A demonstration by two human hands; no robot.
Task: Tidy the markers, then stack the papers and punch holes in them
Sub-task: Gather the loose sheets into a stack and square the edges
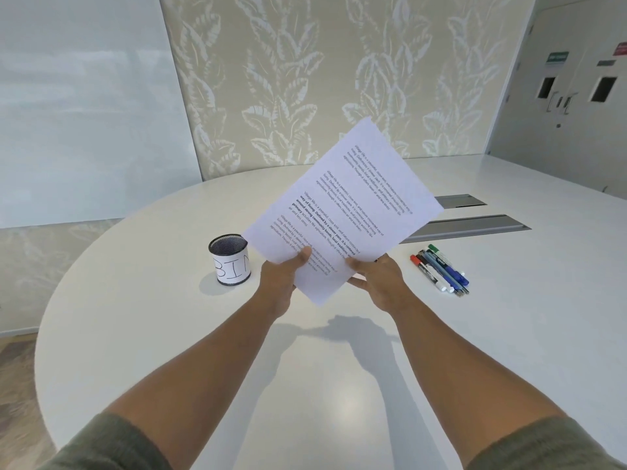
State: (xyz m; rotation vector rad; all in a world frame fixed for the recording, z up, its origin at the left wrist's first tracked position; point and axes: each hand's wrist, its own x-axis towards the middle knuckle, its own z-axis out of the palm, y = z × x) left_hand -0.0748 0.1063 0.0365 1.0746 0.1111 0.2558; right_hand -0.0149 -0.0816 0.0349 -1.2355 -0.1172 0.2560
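Pinching the papers [342, 212], left hand [276, 283] and right hand [381, 279] hide their lower text.

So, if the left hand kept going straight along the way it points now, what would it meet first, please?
The left hand grips the papers and points away and slightly right. Beyond them the line looks free over the bare table; the mesh cup sits off to its left. Depth is unclear.

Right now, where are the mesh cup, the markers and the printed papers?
mesh cup [232, 262]: head view, white label.
markers [439, 269]: head view, middle of the bundle.
printed papers [342, 208]: head view, page centre.
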